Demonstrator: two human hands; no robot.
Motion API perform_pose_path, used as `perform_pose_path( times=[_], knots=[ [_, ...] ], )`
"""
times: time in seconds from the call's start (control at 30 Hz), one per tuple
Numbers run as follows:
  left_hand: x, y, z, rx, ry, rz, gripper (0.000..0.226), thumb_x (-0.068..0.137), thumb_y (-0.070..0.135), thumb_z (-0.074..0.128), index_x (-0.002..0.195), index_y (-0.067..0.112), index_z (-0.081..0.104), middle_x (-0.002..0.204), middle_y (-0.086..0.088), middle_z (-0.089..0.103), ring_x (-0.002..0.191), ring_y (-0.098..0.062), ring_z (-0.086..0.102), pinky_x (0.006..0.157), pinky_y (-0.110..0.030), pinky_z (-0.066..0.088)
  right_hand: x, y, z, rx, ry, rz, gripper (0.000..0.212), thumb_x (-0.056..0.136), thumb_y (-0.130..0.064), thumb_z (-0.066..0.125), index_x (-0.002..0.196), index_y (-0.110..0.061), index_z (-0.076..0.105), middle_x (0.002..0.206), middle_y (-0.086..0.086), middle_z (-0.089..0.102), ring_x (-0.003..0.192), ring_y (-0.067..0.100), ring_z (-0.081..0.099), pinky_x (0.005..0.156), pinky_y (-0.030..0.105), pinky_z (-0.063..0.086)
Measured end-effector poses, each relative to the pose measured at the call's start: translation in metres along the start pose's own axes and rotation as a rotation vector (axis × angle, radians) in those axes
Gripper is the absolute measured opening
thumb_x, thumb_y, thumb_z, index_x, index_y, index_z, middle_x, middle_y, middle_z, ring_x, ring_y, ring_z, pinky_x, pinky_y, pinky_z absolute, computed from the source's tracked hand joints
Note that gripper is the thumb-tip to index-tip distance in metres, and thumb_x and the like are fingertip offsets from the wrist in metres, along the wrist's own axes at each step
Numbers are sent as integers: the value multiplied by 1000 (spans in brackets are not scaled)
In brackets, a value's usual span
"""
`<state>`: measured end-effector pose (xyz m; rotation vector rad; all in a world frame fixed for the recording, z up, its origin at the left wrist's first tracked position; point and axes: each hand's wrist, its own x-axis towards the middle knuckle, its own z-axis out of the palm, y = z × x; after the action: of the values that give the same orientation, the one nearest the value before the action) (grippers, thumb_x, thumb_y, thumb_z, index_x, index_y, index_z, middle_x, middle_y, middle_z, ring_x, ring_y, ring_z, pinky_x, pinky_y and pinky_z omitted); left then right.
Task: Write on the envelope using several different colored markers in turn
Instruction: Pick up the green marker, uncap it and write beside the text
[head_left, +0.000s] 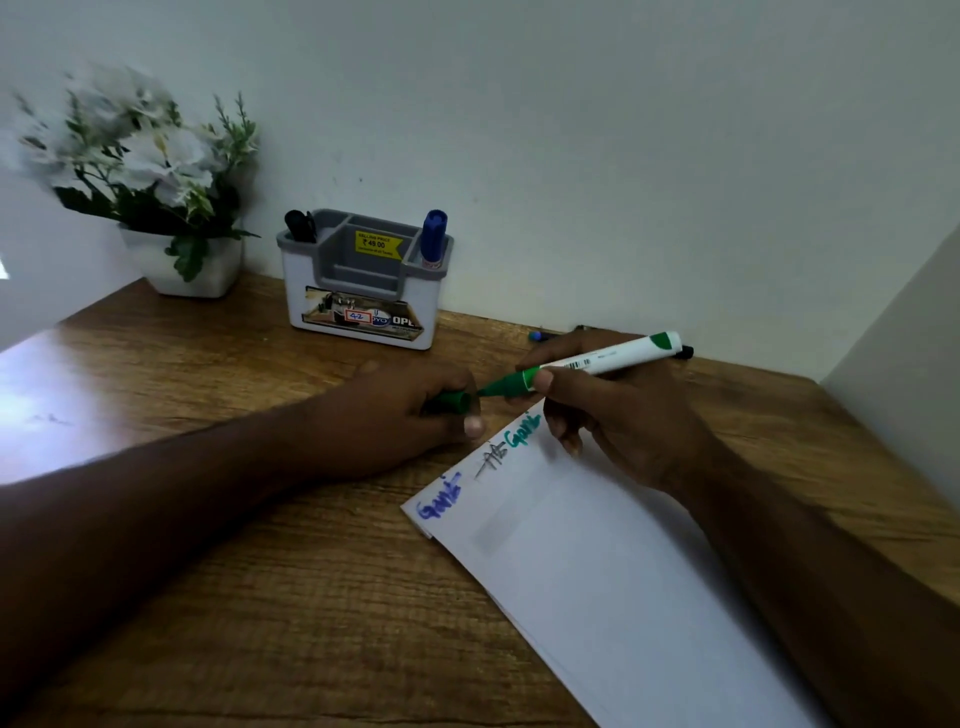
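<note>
A white envelope (613, 561) lies slanted on the wooden desk (291, 571). It carries a blue word, a thin black scribble and a green word along its far edge. My right hand (618, 415) grips a green marker (597, 361) with a white barrel, tip pointing left just above the envelope's far corner. My left hand (405, 415) holds the green cap (453, 401), whose mouth sits right at the marker's tip.
A white and grey pen holder (363, 306) stands at the wall with a blue marker (432, 239) and a black marker (300, 226) in it. A white flower pot (192, 260) is at the back left. More markers (540, 336) lie behind my right hand.
</note>
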<state>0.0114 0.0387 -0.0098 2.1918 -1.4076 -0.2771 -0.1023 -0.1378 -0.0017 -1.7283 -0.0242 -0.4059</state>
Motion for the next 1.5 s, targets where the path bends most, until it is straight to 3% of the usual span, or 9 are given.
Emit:
perform_pose_path(
  times=[0.37, 0.5, 0.6, 0.83, 1.0, 1.13, 1.27, 1.4, 1.5],
  knots=[
    [1, 1, 1, 24, -15, -14, 15, 93, 42, 46, 79, 40, 42, 78, 18, 49, 75, 3, 44, 69, -26, 31, -9, -12, 9, -307, -85, 6, 19, 77, -19, 73, 95, -25, 72, 62, -11, 71, 53, 4, 62, 50, 18, 50],
    [1, -1, 1, 18, -46, -19, 6, 93, 39, 45, 97, 43, 43, 88, 25, 47, 84, 4, 44, 91, -36, 35, -9, -7, 22, -477, -96, -7, 19, 84, -27, 69, 86, -46, 68, 71, -29, 69, 62, -5, 64, 53, 9, 46],
    [0, -1, -1, 33, -32, -56, 28, 96, 35, 44, 124, 33, 46, 115, 13, 56, 102, -3, 44, 103, -39, 32, -5, -3, 32, -530, -57, -44, 25, 84, -32, 69, 79, -56, 66, 82, -28, 71, 73, -2, 68, 64, 16, 53],
    [-2, -4, -1, -18, -11, -34, 31, 95, 32, 48, 125, 29, 48, 124, 6, 58, 115, -11, 50, 105, -35, 32, 1, -7, 36, -663, -149, -145, 25, 86, -26, 68, 89, -50, 63, 81, -36, 65, 82, -10, 64, 67, 8, 48],
    [-4, -15, -6, -443, 265, -54, 34, 85, 16, 65, 113, 30, 51, 108, 9, 58, 95, -4, 58, 72, -15, 50, 2, -20, 34, -704, -118, -285, 28, 89, -17, 63, 116, -26, 62, 105, -23, 64, 86, -12, 61, 73, 9, 48],
    [1, -28, -13, -834, 631, -271, 33, 83, -9, 51, 99, 18, 60, 99, -3, 66, 86, -18, 64, 65, -37, 55, 13, -38, 35, -1158, -261, -239, 45, 93, -14, 57, 132, -34, 51, 119, -3, 66, 98, 6, 58, 87, 27, 48],
    [8, -30, -15, -919, 788, -324, 29, 84, -8, 47, 88, 17, 60, 91, -7, 65, 74, -20, 61, 57, -34, 52, 31, -60, 47, -1363, -314, -391, 56, 89, -7, 60, 138, -31, 47, 122, 6, 66, 101, 24, 64, 81, 33, 50],
    [13, -37, -13, -971, 884, -381, 32, 85, -8, 43, 83, 21, 57, 88, -5, 62, 78, -18, 60, 64, -38, 54, 58, -85, 48, -1331, -274, -538, 57, 84, -3, 60, 133, -29, 53, 107, 2, 71, 87, 20, 59, 71, 22, 42],
    [15, -38, -15, -1002, 918, -400, 36, 85, -8, 43, 86, 25, 57, 94, -3, 63, 85, -19, 61, 69, -40, 56, 73, -103, 63, -938, -68, -566, 42, 82, -20, 72, 123, -26, 63, 105, -6, 71, 92, 7, 63, 80, 15, 48]
  ],
)
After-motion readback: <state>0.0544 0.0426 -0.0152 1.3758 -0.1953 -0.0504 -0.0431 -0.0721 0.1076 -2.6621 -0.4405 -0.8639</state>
